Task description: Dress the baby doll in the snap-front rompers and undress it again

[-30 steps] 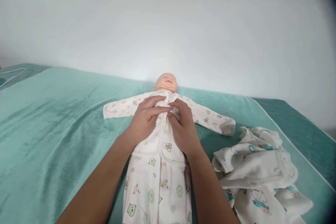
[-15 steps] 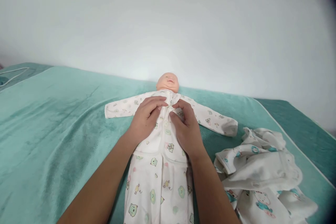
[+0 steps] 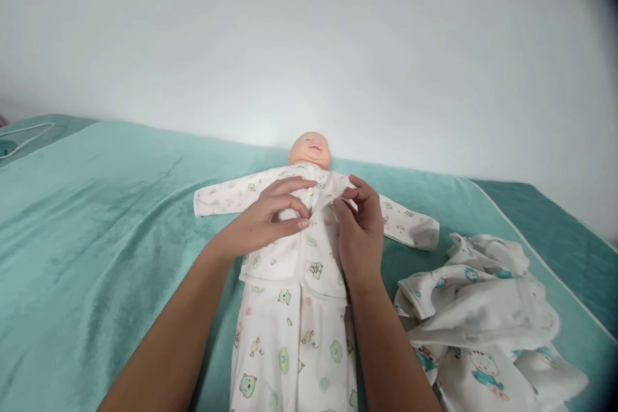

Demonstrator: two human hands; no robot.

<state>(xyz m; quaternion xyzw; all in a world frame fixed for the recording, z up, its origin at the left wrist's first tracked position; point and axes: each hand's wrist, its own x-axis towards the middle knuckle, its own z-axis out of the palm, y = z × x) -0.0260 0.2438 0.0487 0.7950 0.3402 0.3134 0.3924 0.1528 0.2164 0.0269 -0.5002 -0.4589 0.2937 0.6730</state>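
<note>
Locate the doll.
Head view, lower centre: the doll lies face-up on the green blanket, below the white wall, left hand and right hand at its shirt, crumpled clothes rightward.

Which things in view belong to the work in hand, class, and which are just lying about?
In the work:
- left hand and right hand, at the jacket's front
- printed jacket
- doll, wearing it

Lying about, untouched:
- crumpled garment, beside the right forearm
- white cord, far left edge
</note>
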